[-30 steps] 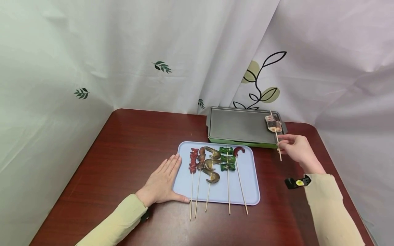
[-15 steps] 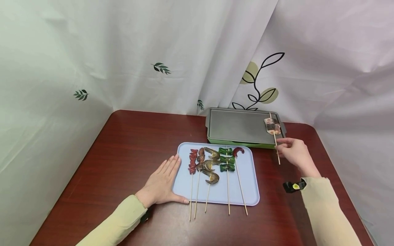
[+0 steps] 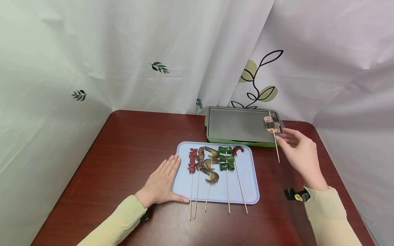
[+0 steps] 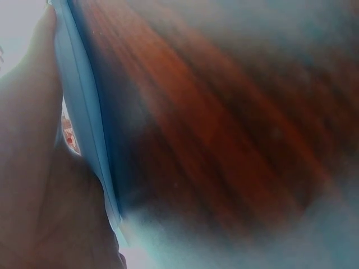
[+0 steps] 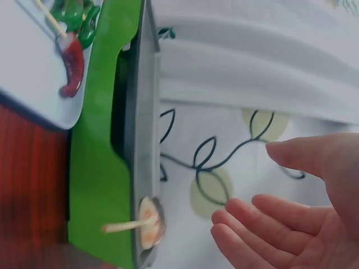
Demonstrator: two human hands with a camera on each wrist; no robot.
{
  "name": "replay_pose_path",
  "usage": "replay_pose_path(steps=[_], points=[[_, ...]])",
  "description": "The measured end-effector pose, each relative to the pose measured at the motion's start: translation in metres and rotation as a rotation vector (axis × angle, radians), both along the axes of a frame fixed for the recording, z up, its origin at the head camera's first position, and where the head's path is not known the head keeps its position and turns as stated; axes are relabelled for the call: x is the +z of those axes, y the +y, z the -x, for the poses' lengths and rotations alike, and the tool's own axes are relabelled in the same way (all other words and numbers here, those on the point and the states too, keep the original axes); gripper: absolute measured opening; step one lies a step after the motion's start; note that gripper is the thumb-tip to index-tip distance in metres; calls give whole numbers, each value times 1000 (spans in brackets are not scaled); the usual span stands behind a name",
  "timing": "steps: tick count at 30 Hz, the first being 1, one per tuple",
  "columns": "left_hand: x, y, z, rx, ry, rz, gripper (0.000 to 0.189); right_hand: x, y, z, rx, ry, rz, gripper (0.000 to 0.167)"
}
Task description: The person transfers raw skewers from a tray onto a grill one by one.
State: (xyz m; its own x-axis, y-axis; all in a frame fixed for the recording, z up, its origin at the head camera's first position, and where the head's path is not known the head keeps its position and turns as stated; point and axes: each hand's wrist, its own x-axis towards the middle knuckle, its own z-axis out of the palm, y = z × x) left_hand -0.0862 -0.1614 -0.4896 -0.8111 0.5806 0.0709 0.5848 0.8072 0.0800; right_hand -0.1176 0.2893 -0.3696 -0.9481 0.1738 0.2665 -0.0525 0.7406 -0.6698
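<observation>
My right hand is beside the grill pan, thumb and fingers spread apart. A skewer of pale pieces with dark bands lies at the pan's right end, its stick jutting over the front edge. In the right wrist view, a gap separates the hand from that stick. My left hand lies with straight fingers along the left edge of the light blue tray, thumb at its front left corner. The left wrist view shows the palm against the tray's rim.
On the tray lie several skewers: red pieces, brown pieces, curled brownish-green pieces, green pepper pieces and a red chili. Their sticks overhang the front rim. The pan's green base stands just behind the tray. A white curtain encloses the table.
My right hand has let go of the banded skewer and its fingers have spread apart. The skewer stays on the pan. The left hand has not moved.
</observation>
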Motion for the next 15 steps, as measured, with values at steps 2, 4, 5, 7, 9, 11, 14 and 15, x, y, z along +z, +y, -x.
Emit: replay_pose_path(steps=[2,4,5,7,9,11,14,15], points=[[0,0,0,2,2,11,143,4,-6,-4,4,22,18,48],[0,0,-1,4,6,12,143,8,-11,-7,15,36,35,48],[0,-1,0,4,7,9,142,10,-13,-9,22,42,40,47],[0,0,0,2,13,2,142,13,-17,-13,38,49,52,46],[-1,0,0,2,13,5,142,16,-20,-17,54,50,59,45],[-2,0,1,4,15,15,143,18,-22,-21,68,44,58,45],[-4,-1,1,10,11,30,143,19,-25,-26,88,31,53,46],[-4,-1,1,11,9,28,143,18,-26,-28,91,29,48,46]])
